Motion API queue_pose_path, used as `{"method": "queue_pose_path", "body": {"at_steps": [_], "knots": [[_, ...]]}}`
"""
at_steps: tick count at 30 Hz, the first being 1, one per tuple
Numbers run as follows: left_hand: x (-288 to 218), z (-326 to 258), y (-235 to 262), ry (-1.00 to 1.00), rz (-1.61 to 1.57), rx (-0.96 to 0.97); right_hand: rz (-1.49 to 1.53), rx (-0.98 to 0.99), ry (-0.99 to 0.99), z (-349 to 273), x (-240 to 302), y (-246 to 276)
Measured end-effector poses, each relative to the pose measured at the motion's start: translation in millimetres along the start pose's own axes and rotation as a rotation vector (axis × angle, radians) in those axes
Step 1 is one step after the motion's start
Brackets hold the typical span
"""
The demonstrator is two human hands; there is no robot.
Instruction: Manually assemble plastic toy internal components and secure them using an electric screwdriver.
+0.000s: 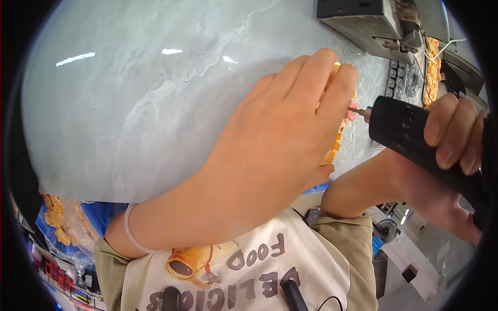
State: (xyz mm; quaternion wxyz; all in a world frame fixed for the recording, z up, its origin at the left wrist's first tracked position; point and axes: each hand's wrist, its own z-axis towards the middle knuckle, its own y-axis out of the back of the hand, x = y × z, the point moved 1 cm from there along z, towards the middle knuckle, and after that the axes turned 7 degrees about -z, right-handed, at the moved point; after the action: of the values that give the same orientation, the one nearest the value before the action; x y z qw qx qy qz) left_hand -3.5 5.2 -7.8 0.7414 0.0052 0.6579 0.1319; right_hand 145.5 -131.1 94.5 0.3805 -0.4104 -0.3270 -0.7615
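One yellow part [337, 140] under left hand [275, 140], one black driver [415, 140] (rt hand [451, 155] grip).

Two hands: the left hand [280, 140] covering one yellow plastic part [340, 132], the right hand [451, 150] gripping one black electric screwdriver [415, 135]. One grey metal machine [373, 23] beyond the fingers.

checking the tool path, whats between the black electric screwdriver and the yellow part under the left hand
In the head view, only the screwdriver's short metal bit spans from the black electric screwdriver to the yellow part, past a small pink piece.
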Motion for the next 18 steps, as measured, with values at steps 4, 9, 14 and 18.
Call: {"method": "queue_pose_path", "body": {"at_steps": [4, 9, 14, 18], "knots": [[0, 1, -5, -0.050, -0.003, 0.005, -0.028, -0.054, 0.132, -9, -12, -21], [2, 2, -7, -0.079, 0.054, -0.009, 0.007, -0.120, 0.143, -16, -14, -15], [0, 1, -6, -0.071, 0.081, 0.004, 0.038, -0.178, 0.135, -21, -20, -17], [0, 1, -6, -0.067, 0.102, 0.009, 0.059, -0.216, 0.112, -26, -23, -15]]}}
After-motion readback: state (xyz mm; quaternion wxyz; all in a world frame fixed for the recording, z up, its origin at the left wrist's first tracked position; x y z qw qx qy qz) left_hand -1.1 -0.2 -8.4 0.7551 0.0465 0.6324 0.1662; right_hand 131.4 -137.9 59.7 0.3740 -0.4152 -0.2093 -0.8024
